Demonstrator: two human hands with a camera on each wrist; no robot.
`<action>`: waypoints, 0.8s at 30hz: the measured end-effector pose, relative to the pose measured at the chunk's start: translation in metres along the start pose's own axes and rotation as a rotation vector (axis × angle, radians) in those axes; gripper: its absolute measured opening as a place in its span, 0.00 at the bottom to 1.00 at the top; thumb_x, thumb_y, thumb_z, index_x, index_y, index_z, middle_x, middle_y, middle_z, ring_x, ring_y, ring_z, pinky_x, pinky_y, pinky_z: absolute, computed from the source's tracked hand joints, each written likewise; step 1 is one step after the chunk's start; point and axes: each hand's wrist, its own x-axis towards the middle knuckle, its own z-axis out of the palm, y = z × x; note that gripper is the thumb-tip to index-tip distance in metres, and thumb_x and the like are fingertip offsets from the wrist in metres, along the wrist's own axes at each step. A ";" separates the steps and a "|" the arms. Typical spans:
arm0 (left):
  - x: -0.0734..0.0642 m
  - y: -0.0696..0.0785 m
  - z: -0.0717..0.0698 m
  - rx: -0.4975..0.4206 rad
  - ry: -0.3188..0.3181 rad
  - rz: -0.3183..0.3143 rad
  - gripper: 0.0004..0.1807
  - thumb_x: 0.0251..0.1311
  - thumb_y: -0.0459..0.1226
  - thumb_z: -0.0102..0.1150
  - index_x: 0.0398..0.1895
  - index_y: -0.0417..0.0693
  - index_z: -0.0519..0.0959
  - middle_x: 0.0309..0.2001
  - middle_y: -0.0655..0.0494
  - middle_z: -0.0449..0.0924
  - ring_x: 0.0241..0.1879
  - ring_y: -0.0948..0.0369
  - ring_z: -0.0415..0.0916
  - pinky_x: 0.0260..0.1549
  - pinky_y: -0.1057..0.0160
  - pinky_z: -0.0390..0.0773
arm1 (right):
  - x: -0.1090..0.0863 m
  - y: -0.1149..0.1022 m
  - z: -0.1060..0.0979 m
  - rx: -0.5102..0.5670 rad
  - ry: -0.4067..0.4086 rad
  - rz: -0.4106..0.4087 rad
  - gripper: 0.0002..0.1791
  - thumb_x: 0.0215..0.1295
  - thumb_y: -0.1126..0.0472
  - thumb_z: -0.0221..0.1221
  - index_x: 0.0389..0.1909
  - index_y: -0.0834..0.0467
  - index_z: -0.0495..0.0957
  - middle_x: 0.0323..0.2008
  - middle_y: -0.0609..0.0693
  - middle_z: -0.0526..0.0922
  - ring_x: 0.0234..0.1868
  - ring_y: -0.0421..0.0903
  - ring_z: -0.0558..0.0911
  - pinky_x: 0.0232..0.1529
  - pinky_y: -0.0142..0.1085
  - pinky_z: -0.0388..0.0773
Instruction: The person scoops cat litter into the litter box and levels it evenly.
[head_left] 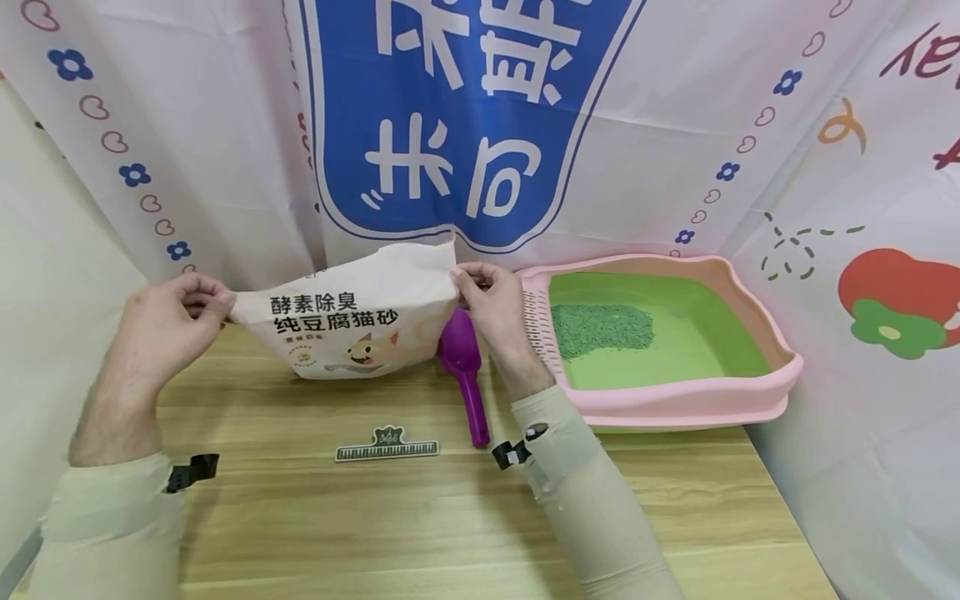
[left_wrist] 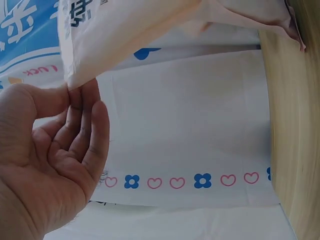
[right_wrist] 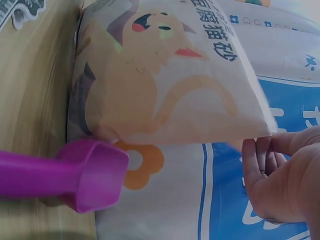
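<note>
A white cat litter bag (head_left: 352,321), printed with a cartoon cat, stands at the back of the wooden table. My left hand (head_left: 176,321) pinches its left upper corner between thumb and fingers, as the left wrist view also shows on the bag (left_wrist: 130,35). On the other side my right hand (head_left: 491,304) pinches the right upper corner; in the right wrist view the thumb and fingertips meet at the bag's edge. Right beside the bag lies a purple scoop (head_left: 465,375), its handle toward me. The bag's back is hidden.
To the right stands a pink and green litter box (head_left: 675,400) with green litter granules (head_left: 603,327) on its left part. A bag clip with a piano-key print (head_left: 387,445) lies in front of the bag. Printed cloth (head_left: 637,167) hangs behind the table.
</note>
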 end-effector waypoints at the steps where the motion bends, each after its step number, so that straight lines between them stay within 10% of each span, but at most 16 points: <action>1: 0.001 0.000 0.000 -0.006 -0.012 -0.007 0.23 0.90 0.50 0.56 0.62 0.39 0.86 0.56 0.31 0.93 0.34 0.87 0.73 0.33 0.76 0.74 | 0.000 0.000 0.000 -0.013 -0.008 -0.004 0.12 0.85 0.65 0.69 0.59 0.69 0.92 0.40 0.53 0.90 0.35 0.39 0.88 0.55 0.48 0.98; 6: 0.003 0.000 0.000 -0.006 -0.044 -0.023 0.27 0.90 0.54 0.56 0.64 0.39 0.87 0.57 0.30 0.94 0.34 0.86 0.76 0.33 0.75 0.75 | 0.000 -0.001 -0.003 -0.210 -0.025 -0.138 0.15 0.82 0.65 0.72 0.63 0.67 0.91 0.50 0.62 0.95 0.47 0.50 0.94 0.57 0.45 0.97; 10: 0.004 0.000 0.001 0.000 -0.059 -0.043 0.28 0.90 0.55 0.56 0.65 0.39 0.87 0.55 0.32 0.95 0.34 0.80 0.79 0.32 0.71 0.77 | -0.005 -0.004 -0.004 -0.461 -0.050 -0.330 0.19 0.82 0.61 0.73 0.68 0.62 0.89 0.64 0.60 0.92 0.68 0.58 0.91 0.76 0.49 0.88; 17: 0.003 0.002 0.002 0.022 -0.080 -0.069 0.28 0.90 0.54 0.54 0.65 0.38 0.86 0.55 0.30 0.94 0.35 0.68 0.83 0.30 0.65 0.79 | -0.014 -0.005 -0.003 -0.758 -0.292 -0.622 0.23 0.83 0.54 0.73 0.72 0.58 0.87 0.76 0.54 0.88 0.83 0.54 0.81 0.96 0.49 0.64; 24: 0.004 0.003 0.004 0.025 -0.088 -0.046 0.25 0.90 0.50 0.54 0.63 0.36 0.86 0.56 0.25 0.92 0.38 0.61 0.83 0.30 0.65 0.77 | -0.013 0.004 -0.002 -0.938 -0.434 -0.683 0.29 0.79 0.52 0.75 0.76 0.55 0.85 0.80 0.53 0.86 0.88 0.54 0.78 1.00 0.52 0.53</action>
